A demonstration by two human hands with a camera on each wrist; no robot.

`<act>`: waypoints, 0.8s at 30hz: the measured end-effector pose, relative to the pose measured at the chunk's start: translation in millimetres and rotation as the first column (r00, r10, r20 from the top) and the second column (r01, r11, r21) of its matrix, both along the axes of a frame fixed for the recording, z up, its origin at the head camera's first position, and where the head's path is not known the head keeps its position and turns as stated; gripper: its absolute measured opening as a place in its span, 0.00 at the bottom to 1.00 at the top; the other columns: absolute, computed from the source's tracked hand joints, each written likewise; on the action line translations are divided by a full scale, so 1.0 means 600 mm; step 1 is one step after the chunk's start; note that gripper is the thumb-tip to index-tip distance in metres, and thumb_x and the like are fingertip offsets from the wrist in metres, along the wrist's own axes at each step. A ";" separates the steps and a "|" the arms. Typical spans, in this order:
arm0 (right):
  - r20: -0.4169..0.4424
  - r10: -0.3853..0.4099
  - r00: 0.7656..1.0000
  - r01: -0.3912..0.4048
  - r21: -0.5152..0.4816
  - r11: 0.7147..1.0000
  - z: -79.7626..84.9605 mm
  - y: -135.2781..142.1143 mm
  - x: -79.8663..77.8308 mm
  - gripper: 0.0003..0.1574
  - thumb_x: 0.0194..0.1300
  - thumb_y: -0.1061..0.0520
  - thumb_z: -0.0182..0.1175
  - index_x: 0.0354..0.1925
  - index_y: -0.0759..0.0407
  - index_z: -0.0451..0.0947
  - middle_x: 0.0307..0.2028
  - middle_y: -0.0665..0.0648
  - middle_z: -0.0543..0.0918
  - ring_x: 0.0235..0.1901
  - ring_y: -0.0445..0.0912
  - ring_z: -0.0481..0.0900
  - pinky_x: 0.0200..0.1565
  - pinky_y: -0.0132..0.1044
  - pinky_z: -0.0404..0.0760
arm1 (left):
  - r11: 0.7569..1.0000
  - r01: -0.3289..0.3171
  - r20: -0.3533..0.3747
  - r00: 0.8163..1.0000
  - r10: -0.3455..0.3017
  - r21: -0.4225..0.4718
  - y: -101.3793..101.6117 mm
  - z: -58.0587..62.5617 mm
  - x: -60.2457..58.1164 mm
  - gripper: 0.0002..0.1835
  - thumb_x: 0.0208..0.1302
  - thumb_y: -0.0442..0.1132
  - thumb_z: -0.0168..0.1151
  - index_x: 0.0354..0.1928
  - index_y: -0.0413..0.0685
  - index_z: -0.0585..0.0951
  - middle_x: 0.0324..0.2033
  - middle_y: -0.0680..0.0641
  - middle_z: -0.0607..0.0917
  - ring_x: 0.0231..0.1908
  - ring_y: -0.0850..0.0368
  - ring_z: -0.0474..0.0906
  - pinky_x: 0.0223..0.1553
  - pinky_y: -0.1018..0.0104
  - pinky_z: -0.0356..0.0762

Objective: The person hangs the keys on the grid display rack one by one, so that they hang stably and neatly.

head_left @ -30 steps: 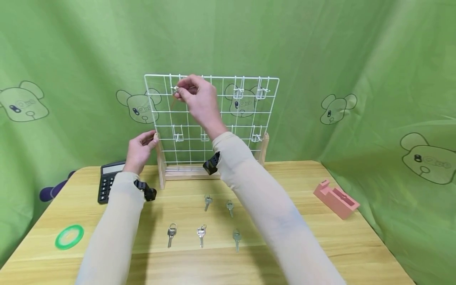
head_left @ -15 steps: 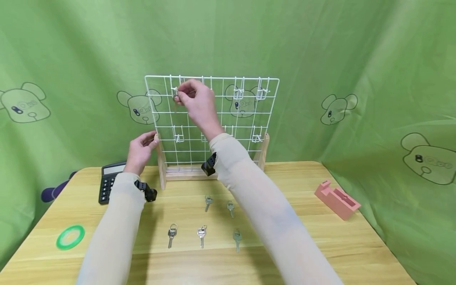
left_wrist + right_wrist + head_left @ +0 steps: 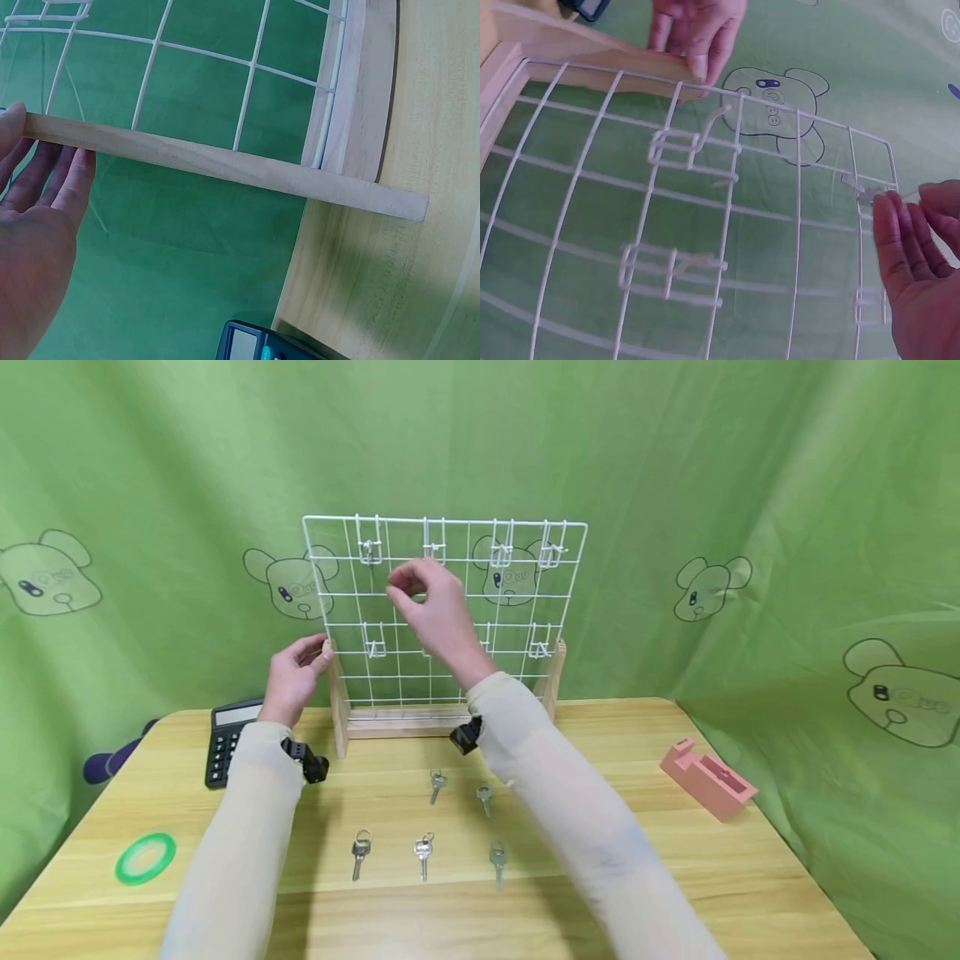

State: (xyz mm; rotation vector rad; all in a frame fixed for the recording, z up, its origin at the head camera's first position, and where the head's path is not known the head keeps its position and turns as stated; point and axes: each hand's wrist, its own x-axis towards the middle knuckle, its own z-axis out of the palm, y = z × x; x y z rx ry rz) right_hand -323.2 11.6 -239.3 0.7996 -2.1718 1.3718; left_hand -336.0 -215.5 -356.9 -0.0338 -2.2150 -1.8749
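Note:
A white wire grid rack stands upright in a wooden base, with white wire hooks in an upper and a lower row. My left hand grips the top of the left wooden post, thumb on one side and fingers on the other. In front of the grid is my right hand, its fingers loosely bent and holding nothing. A small metal key hangs at the upper left hook; in the right wrist view it is partly hidden behind the fingertips. Several keys with rings, including one silver key, lie on the table.
A black calculator lies left of the rack, with a green tape roll nearer the front. On the right is a pink tape dispenser. A green curtain hangs behind the wooden table.
My right hand has let go of the key at the upper left hook and moved down and to the right. The left hand stays on the post.

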 end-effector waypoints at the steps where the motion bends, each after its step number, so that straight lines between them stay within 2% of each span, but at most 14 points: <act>1: 0.012 -0.005 1.000 0.005 0.025 1.000 -0.005 0.006 0.004 0.08 0.66 0.65 0.62 0.44 0.66 0.79 0.41 0.55 0.79 0.39 0.44 0.79 0.45 0.25 0.80 | 1.000 0.000 0.001 1.000 0.000 0.000 0.000 0.000 0.000 0.25 0.72 0.36 0.57 0.69 0.41 0.68 0.65 0.39 0.72 0.65 0.47 0.68 0.65 0.62 0.68; 3: 0.039 -0.015 0.999 0.012 0.078 0.997 -0.016 0.019 0.011 0.08 0.67 0.64 0.62 0.45 0.65 0.79 0.42 0.55 0.78 0.41 0.45 0.79 0.45 0.24 0.80 | 1.000 -0.001 0.000 1.000 0.001 0.001 -0.001 0.000 -0.001 0.25 0.72 0.37 0.57 0.69 0.41 0.69 0.65 0.39 0.72 0.64 0.47 0.68 0.65 0.62 0.69; 7: 0.102 0.006 0.995 -0.021 0.153 0.988 -0.037 0.042 0.024 0.11 0.67 0.64 0.62 0.47 0.66 0.78 0.45 0.57 0.78 0.42 0.46 0.78 0.46 0.25 0.80 | 1.000 -0.009 0.001 1.000 0.009 0.006 -0.002 -0.001 -0.003 0.25 0.72 0.37 0.58 0.68 0.41 0.69 0.65 0.39 0.72 0.64 0.47 0.69 0.64 0.63 0.70; 15: 0.208 0.050 0.977 -0.110 0.287 0.952 -0.088 0.082 0.040 0.11 0.67 0.63 0.63 0.47 0.65 0.79 0.41 0.52 0.79 0.42 0.43 0.78 0.47 0.27 0.80 | 1.000 -0.012 0.020 1.000 0.012 0.002 -0.003 -0.006 -0.003 0.25 0.72 0.39 0.58 0.68 0.43 0.70 0.65 0.42 0.73 0.64 0.50 0.68 0.64 0.64 0.69; 24: 0.321 0.048 0.946 -0.170 0.364 0.916 -0.158 0.114 0.043 0.08 0.67 0.62 0.63 0.45 0.59 0.82 0.40 0.50 0.82 0.41 0.43 0.80 0.45 0.30 0.82 | 1.000 -0.009 0.004 1.000 0.009 0.009 0.000 -0.005 -0.002 0.24 0.72 0.37 0.57 0.68 0.41 0.69 0.65 0.39 0.72 0.64 0.48 0.68 0.63 0.66 0.71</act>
